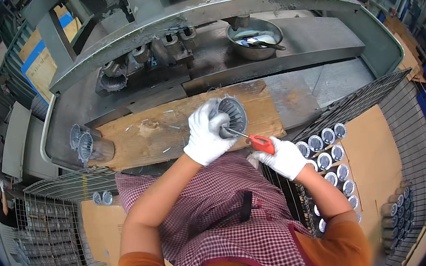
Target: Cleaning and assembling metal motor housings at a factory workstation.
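Observation:
White gloves cover both of my hands. My left hand (205, 132) is closed round a grey ribbed metal casting (235, 113), held over the wooden board with its finned open end tilted up. In my right hand (284, 159) is a deburring tool with a red handle (261, 143). Its thin metal shaft reaches to the near rim of the casting; the very tip is hard to make out there. Beneath lies the wooden board (190, 120), with thin light slivers scattered on it. Two more ribbed castings (97, 145) sit at the board's left end.
Beyond the board stands a machine bed with metal fixtures (172, 44) and a metal bowl (258, 54) holding pale liquid and a brush-like tool. Wire baskets flank me; the right one holds cardboard (371, 150) and rows of castings (327, 136). Two castings (102, 198) stand at left.

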